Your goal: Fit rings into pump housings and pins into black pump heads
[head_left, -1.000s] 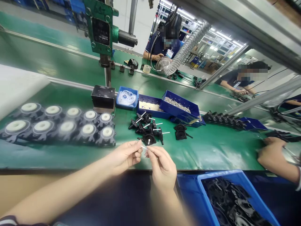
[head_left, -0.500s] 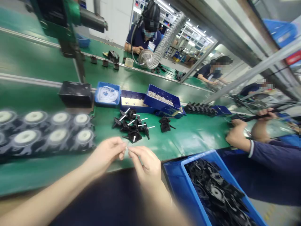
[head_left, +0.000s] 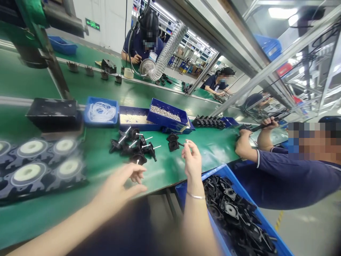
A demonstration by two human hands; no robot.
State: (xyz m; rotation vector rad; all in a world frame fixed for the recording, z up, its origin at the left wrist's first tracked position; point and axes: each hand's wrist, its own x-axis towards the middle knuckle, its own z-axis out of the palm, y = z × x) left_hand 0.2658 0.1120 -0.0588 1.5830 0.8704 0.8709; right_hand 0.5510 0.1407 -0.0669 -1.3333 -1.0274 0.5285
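My left hand (head_left: pixel 128 183) is open in the lower middle, thumb apart from slightly curled fingers, with nothing visible in it. Just beyond its fingers lies a black plastic part (head_left: pixel 139 157) with a white pin, at the near edge of a pile of black parts (head_left: pixel 128 146) with white shafts. My right hand (head_left: pixel 192 158) is raised to the right, thumb and forefinger pinched on a small white piece (head_left: pixel 187 141), its exact kind too small to make out. Beside its fingertips, two round black parts (head_left: pixel 173 144) rest on the green mat.
Behind the pile stand a blue tray of clear rings (head_left: pixel 102 122), a bin of pale small pieces (head_left: pixel 133 127) and a bin of small metal pins (head_left: pixel 183 126). Black plates with white discs (head_left: pixel 29 174) lie left. A blue crate (head_left: pixel 226 170) stands lower right, beside a co-worker's arm (head_left: pixel 247 151).
My hands, together before, have parted. The right moved up and right with the small white piece; the left opened and stayed low. The view has turned to the right.
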